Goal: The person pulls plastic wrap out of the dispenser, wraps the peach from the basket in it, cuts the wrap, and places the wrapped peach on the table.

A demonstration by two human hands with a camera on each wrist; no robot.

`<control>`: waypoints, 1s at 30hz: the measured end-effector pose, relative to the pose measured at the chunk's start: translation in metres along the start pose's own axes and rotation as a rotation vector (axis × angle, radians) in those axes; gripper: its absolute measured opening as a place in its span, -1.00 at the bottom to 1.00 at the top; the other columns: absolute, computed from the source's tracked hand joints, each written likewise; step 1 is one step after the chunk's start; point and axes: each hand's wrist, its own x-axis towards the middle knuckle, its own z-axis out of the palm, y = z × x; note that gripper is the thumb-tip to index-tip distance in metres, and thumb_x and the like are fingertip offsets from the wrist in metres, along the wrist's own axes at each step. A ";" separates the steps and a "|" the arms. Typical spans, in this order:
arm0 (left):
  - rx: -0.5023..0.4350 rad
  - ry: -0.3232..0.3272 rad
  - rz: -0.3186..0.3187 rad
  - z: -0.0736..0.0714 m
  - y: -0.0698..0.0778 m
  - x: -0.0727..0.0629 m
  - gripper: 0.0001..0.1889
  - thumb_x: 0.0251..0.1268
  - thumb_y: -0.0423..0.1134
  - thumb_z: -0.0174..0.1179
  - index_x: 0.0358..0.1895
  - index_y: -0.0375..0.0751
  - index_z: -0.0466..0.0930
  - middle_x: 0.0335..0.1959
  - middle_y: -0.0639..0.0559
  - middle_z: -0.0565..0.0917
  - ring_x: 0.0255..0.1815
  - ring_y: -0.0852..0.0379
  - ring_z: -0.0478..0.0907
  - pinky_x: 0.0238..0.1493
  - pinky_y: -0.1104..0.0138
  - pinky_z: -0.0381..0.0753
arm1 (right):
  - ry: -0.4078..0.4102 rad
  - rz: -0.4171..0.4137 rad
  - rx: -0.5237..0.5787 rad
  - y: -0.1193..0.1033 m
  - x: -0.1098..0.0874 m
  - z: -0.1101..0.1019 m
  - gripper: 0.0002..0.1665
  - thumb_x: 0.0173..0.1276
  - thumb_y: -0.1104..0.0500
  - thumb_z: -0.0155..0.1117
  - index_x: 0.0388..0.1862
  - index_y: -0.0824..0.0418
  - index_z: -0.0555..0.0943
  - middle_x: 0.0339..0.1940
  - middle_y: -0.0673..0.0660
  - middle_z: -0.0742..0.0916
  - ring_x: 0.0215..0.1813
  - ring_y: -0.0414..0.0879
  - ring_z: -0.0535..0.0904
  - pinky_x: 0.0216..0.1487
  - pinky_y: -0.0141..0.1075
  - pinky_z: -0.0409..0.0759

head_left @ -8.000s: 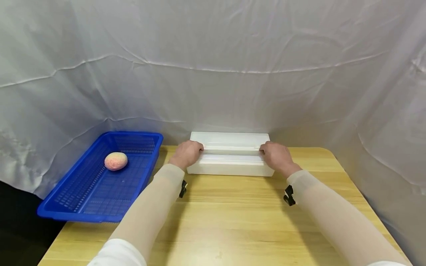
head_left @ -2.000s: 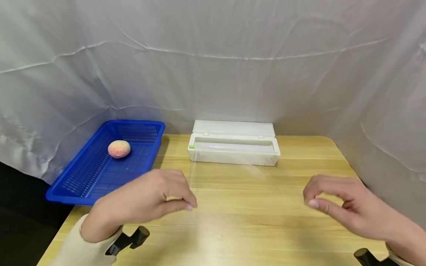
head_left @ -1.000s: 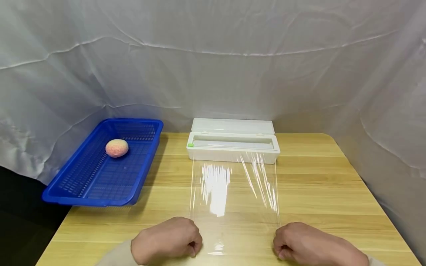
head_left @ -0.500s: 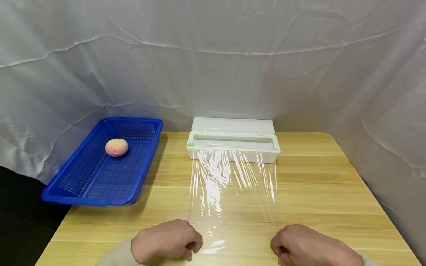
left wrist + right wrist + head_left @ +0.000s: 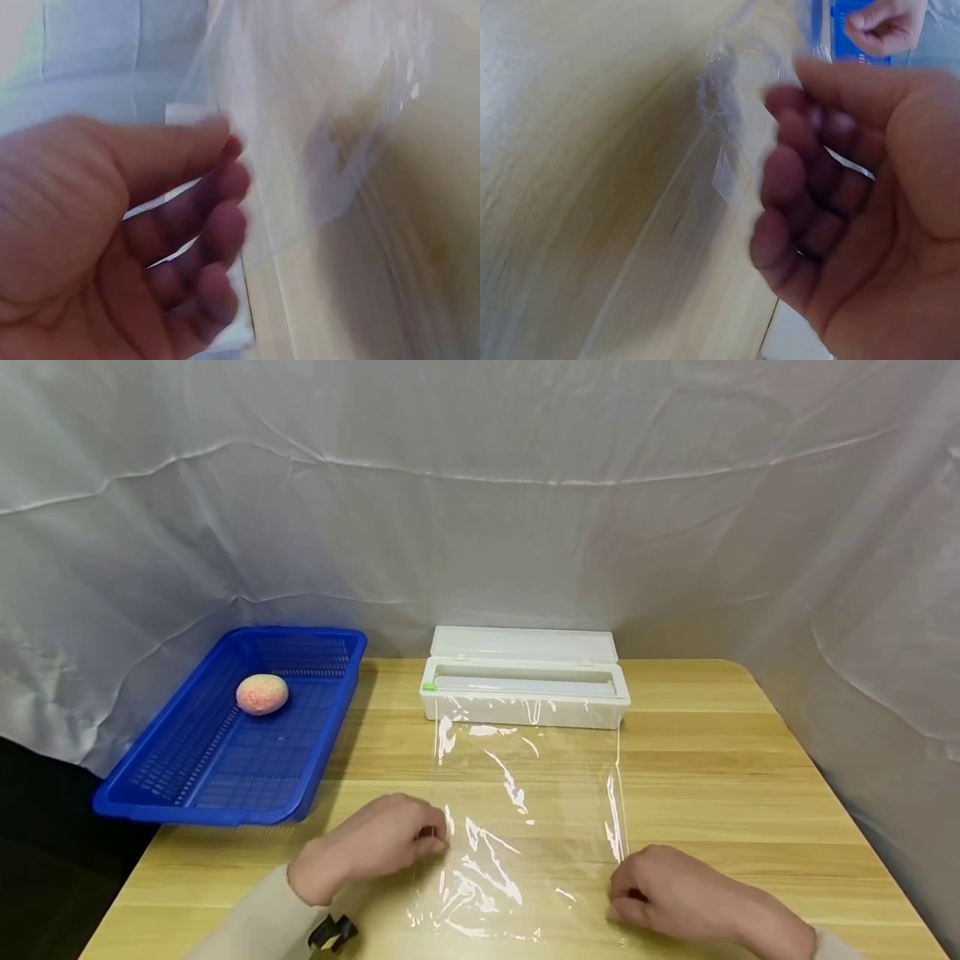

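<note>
A clear sheet of plastic wrap (image 5: 540, 793) stretches from the white dispenser box (image 5: 525, 710) toward the near side of the wooden table. My left hand (image 5: 382, 839) pinches the film's left edge between thumb and forefinger, with the other fingers curled. On the opposite side, my right hand (image 5: 678, 893) pinches the right edge, closer to the person. In the left wrist view the film (image 5: 300, 150) hangs from the left fingertips. Crumpled film (image 5: 718, 90) shows beside the right fingers in the right wrist view. The box lid (image 5: 523, 645) stands open behind the roll (image 5: 525, 686).
A blue plastic basket (image 5: 315, 777) stands at the left, partly beyond the table's edge. Inside it lies a pink and yellow peach-like fruit (image 5: 262, 694). Grey curtain cloth (image 5: 525, 527) hangs behind and at both sides. A green slider (image 5: 429, 687) sits at the box's left end.
The lid was opened and the film drawn out toward the person. In the last half second, the left hand rose forward, the right hand shifted slightly, and the film slackened with new wrinkles.
</note>
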 end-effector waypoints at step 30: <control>0.110 0.121 -0.228 0.023 -0.037 0.039 -0.11 0.08 0.12 0.59 0.44 -0.26 0.52 0.45 -0.16 0.57 0.12 -0.13 0.46 0.14 0.03 0.54 | 0.427 0.377 -0.310 0.061 0.064 -0.007 -0.43 0.47 0.04 0.42 0.29 0.38 0.62 0.12 0.31 0.69 0.18 0.27 0.60 0.23 0.18 0.58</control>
